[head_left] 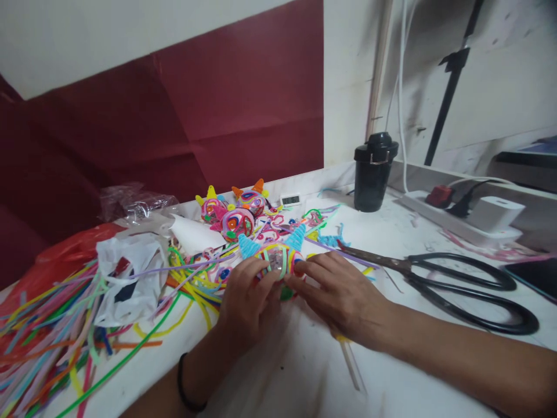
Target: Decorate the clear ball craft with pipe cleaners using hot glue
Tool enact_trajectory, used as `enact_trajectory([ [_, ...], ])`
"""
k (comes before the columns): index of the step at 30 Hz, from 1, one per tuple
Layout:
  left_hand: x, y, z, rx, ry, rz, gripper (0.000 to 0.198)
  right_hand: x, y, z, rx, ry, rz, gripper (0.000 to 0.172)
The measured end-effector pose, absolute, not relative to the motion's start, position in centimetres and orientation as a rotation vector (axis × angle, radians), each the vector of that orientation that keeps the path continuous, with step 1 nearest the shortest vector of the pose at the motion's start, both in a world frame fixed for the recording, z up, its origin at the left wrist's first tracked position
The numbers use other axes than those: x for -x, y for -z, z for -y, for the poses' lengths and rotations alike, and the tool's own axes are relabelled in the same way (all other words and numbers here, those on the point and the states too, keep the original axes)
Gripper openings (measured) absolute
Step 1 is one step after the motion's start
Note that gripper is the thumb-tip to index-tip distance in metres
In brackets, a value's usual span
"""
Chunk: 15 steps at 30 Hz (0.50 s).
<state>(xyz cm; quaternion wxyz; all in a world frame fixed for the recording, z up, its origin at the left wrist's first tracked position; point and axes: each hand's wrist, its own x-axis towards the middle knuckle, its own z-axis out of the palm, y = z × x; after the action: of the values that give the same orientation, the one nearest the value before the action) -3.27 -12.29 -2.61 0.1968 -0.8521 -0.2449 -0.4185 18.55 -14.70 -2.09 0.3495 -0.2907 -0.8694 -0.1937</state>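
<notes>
A round craft figure [278, 258] covered in coloured pipe cleaners, with two light-blue horns, sits between my hands near the middle of the white table. My left hand [246, 293] wraps round its left side, thumb and fingers closed on it. From the right, my right hand [337, 290] presses its fingers against the lower right side. Part of the figure's front and underside is hidden by my fingers. Just behind it lie several similar figures [237, 223] with yellow and orange horns.
Loose pipe cleaners [56, 337] spread over the left, beside a white plastic bag [130, 290] and a red bag [69, 249]. Large black-handled scissors [407, 267] lie right. Behind them stand a black cup [374, 174] and a power strip [461, 217]. A small digital display [290, 200] sits at the back.
</notes>
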Motion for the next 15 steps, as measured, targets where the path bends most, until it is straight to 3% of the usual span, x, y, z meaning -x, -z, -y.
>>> enact_trajectory([
  [8, 3.2, 2.5, 12.5, 2.371, 1.172, 0.713, 0.024, -18.5, 1.9, 14.8, 0.721, 0.471, 2.277, 0.027],
  [15, 3.2, 1.7, 12.0, 2.33, 1.201, 0.665, 0.019, -21.1, -1.1, 15.3, 0.78, 0.283, 2.218, 0.021],
])
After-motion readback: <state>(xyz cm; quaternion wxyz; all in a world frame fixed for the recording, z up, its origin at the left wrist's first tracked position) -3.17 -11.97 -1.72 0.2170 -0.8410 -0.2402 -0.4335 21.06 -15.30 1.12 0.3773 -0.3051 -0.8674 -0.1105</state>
